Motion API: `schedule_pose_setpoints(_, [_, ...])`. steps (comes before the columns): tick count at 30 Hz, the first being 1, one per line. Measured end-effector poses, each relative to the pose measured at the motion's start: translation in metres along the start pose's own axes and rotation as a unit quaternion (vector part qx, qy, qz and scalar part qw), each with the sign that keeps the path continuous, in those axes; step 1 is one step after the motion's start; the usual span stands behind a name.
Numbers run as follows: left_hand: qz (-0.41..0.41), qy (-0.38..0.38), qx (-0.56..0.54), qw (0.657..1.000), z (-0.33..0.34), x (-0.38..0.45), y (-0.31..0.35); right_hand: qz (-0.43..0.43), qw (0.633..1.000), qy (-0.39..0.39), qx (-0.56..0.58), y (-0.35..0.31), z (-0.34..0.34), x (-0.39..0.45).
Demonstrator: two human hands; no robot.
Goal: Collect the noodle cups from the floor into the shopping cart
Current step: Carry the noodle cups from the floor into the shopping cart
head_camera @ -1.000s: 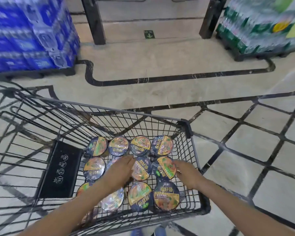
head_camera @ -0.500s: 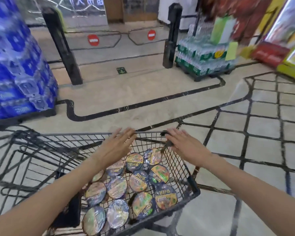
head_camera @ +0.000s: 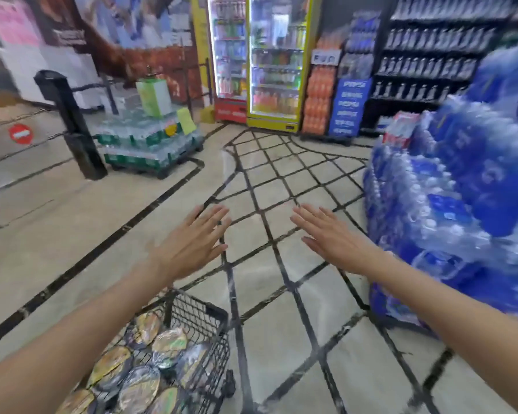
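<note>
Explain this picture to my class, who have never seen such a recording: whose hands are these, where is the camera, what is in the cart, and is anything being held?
There is no machine here. A person wears a wide-angle camera on the head, so you see a shop from their own eyes, looking forward and down. The left hand and the right hand reach forward with straight, spread fingers and hold nothing. Below the left arm stands a black wire shopping cart with round noodle cups lying in it, lids up. The tiled floor in view shows no loose cups. Wrapped packs of bottled water are stacked on the right, and drinks fridges stand further back.
</note>
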State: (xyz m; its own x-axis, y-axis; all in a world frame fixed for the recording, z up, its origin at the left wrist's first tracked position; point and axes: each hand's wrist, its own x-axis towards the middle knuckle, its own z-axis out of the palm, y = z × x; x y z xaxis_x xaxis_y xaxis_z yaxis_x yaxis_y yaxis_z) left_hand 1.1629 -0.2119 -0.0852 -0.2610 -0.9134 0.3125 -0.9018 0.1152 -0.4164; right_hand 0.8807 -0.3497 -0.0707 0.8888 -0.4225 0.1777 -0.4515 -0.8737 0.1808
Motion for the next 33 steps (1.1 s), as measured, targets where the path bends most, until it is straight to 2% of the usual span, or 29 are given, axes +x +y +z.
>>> schedule_pose_setpoints(4, [0.13,0.085,-0.018,0.988,-0.034,0.115,0.108,0.169,0.984,-0.023,-0.054,0.076,-0.022,-0.155])
schedule_pose_setpoints(9, [0.283,0.18,-0.068,0.94,-0.109,0.232,0.307,0.35,0.927,-0.077,-0.115,0.117,-0.064,-0.4])
schedule_pose_setpoints(14, [0.424,0.265,-0.096,0.861,-0.196,0.293,0.547,0.537,0.83,-0.09,-0.124,0.099,-0.113,-0.649])
schedule_pose_setpoints(17, [0.49,0.297,-0.138,0.808,-0.255,0.296,0.681,0.639,0.751,-0.101,-0.132,0.055,-0.146,-0.776])
schedule_pose_setpoints(19, [0.528,0.313,-0.157,0.774,-0.291,0.287,0.758,0.711,0.683,-0.116,-0.12,0.021,-0.168,-0.839])
schedule_pose_setpoints(25, [0.62,0.302,-0.193,0.698,-0.369,0.268,0.933,0.834,0.529,-0.101,-0.122,-0.057,-0.191,-0.983])
schedule_pose_setpoints(29, [0.654,0.282,-0.179,0.679,-0.392,0.28,1.026,0.866,0.478,-0.095,-0.113,-0.07,-0.182,-1.051])
schedule_pose_setpoints(33, [0.682,0.257,-0.158,0.666,-0.407,0.318,1.117,0.892,0.438,-0.072,-0.092,-0.04,-0.176,-1.128])
